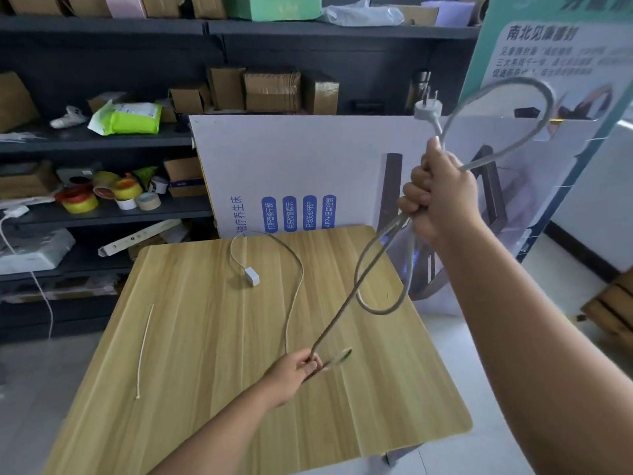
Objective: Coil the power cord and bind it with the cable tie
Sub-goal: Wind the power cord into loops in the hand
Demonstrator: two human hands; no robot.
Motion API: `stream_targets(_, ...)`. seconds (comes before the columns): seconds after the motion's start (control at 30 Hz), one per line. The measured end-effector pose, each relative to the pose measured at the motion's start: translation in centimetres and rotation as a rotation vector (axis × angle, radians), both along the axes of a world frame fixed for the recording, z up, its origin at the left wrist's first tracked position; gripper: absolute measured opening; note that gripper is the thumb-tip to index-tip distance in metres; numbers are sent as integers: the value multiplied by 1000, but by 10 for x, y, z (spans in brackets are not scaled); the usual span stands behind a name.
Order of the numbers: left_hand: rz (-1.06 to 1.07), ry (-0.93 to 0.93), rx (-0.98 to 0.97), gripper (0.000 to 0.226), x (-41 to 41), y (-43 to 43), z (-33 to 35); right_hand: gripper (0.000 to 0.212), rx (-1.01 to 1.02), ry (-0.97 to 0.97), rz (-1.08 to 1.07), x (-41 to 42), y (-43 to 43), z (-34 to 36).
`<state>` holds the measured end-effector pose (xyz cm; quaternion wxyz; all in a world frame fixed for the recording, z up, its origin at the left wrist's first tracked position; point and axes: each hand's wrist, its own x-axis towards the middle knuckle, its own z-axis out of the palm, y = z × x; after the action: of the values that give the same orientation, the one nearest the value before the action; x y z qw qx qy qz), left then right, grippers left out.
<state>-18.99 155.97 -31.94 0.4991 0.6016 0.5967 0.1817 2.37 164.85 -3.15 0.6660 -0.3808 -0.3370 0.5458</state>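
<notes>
A grey power cord [346, 305] runs between both hands above the wooden table [219, 389]. My right hand [440, 197] is raised at the upper right and grips the gathered cord; one loop rises above the fist and another hangs below it. The three-pin plug [428, 109] sticks up above that fist. My left hand [296, 371] pinches the cord low over the table. From there the cord trails back across the tabletop to a small white block end [251, 276]. A thin white cable tie [144, 351] lies straight on the table's left side, apart from both hands.
A dark shelf unit [102, 138] with cardboard boxes, tape rolls and packets fills the left and back. A large white printed carton [301, 173] stands behind the table. A teal poster board [561, 46] leans at the right. Light tiled floor surrounds the table.
</notes>
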Motion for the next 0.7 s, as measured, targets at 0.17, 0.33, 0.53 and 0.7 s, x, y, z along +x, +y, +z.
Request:
stream_targets(0.17, 340, -29, 202, 17, -39, 20, 27, 32, 39, -343, -167, 46, 13, -17)
stream_targets(0.33, 589, -42, 556, 7, -68, 44, 103, 32, -70, -961, -161, 56, 12, -66)
stream_targets(0.53, 229, 209, 586, 25, -75, 68, 163, 33, -137, -956, -8, 24, 7, -107)
stream_targets(0.7, 11, 304, 335, 36, -94, 43, 133, 30, -104, -541, -175, 31, 10, -85)
